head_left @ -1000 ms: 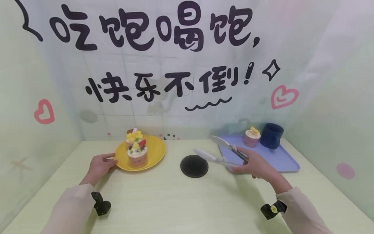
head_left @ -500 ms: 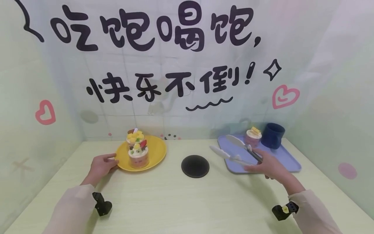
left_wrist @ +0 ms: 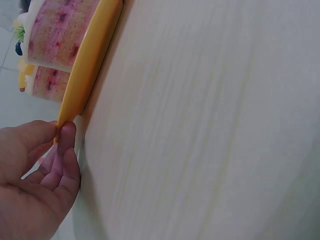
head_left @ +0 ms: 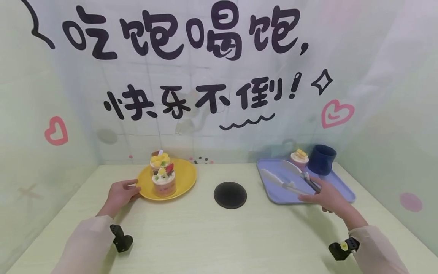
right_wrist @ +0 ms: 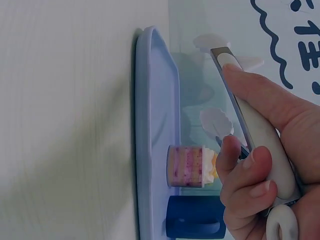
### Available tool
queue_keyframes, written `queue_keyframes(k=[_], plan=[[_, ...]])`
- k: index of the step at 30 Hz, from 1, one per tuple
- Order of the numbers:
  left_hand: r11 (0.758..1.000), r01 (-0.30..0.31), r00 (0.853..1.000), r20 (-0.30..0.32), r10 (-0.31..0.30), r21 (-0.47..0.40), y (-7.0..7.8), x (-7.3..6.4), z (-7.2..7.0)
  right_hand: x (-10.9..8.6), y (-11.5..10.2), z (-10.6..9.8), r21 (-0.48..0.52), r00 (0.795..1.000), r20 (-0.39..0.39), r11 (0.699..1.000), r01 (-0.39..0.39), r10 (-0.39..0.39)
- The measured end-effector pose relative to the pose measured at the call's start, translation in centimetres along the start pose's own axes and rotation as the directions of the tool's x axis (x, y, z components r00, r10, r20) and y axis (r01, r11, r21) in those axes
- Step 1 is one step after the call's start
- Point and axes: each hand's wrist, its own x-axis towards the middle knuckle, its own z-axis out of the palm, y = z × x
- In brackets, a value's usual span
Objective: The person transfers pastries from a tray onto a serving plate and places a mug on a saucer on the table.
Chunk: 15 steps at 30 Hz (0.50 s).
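The black disc lies on the pale table with nothing on it. To its left stands the yellow plate, carrying two dessert cups: the front cup, topped with white cream and a red piece, and the rear cup, topped with yellow cubes and partly hidden behind the other. Both are upright.

The person's left hand, on the plate's side farther from the disc, pinches the rim between thumb and fingers. The right hand, well to the right of the disc, has thumb and fingers curled around a pair of tongs, whose arms are spread wide with nothing between the tips.

Beyond the tongs, to the right of the disc and farther back, the third cup stands upright on the blue tray, just beside a dark blue mug.

The work with the cups looks partly done: two are on the plate, while the one on the tray appears left to handle, ungripped. Which way the cups travel, these views alone do not settle.
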Motion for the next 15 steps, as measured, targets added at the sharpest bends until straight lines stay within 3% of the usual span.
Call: queue_keyframes(k=[10, 15], plan=[[1.000, 0.015, 1.000, 0.007, -0.015, -0.009, 0.0, 0.1, 0.2, -0.2, 1.4, -1.5, -0.038, 0.999, -0.005, 0.999, -0.034, 0.034], [1.000, -0.005, 1.000, 0.006, 0.005, 0.003, -0.1, 0.1, -0.1, -0.4, 2.1, -1.9, -0.028, 0.998, 0.004, 0.998, -0.058, 0.058]])
